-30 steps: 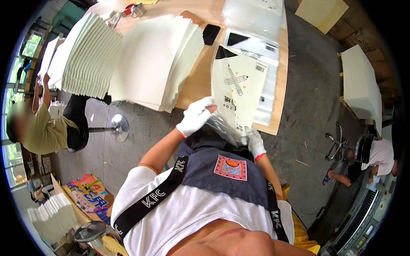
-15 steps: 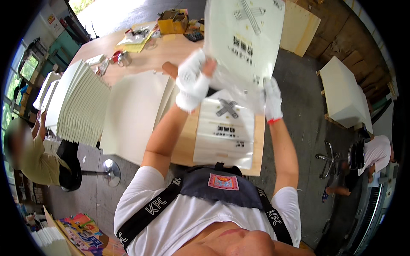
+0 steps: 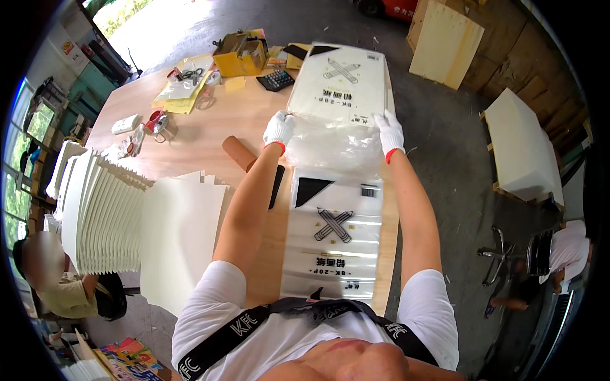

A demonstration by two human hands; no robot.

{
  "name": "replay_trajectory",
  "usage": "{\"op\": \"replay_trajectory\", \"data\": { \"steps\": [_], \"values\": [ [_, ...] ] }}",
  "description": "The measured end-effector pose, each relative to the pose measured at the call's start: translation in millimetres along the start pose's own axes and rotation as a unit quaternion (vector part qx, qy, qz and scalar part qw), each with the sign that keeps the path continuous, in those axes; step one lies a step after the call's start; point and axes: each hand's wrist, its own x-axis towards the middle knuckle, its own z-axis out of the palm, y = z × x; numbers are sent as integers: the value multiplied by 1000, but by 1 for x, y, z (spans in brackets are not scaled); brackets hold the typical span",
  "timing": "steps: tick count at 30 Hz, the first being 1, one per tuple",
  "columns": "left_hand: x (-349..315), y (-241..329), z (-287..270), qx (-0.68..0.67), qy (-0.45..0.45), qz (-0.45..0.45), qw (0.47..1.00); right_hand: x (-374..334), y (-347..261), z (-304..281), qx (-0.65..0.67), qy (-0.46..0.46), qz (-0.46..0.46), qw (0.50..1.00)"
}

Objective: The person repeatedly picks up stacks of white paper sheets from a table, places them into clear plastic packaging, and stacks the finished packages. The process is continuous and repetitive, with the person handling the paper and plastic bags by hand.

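Observation:
A clear plastic bag with printed crossed pencils and white sheets inside [image 3: 340,79] lies at the far right of the table. Loose see-through film [image 3: 333,136] stretches from its near end between both hands. My left hand [image 3: 278,130], in a white glove, is closed on the left edge of that film. On the right edge my gloved right hand [image 3: 390,133] pinches the bag, its fingers fairly straight. Closer to my body lies a stack of flat printed plastic bags [image 3: 333,235]. White paper sheets [image 3: 181,235] are left of my left forearm.
A fanned paper stack [image 3: 108,216] stands at the left. Farther back are a brown cardboard tube [image 3: 238,153], a calculator [image 3: 276,80], a yellow box [image 3: 240,56] and a tape roll [image 3: 154,120]. One person [image 3: 63,279] sits left; another [image 3: 565,251] is at right.
Both hands have lowered the filled bag from the air onto the far part of the table. The view has shifted, and more of the flat bag stack shows.

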Motion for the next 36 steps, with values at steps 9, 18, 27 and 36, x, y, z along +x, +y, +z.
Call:
{"op": "replay_trajectory", "data": {
  "steps": [9,18,27,36],
  "values": [
    [-97,19,8,-142,126,76,979,-77,-13,-22,52,-21,38,998],
    [-373,-82,7,-63,-174,175,967,-402,-8,-133,107,-148,288,940],
    [-456,-111,22,150,-250,415,862,-565,4,-145,120,-105,309,938],
    [-451,-104,35,176,-376,283,865,-617,-5,-135,110,-113,301,940]
  ]
}}
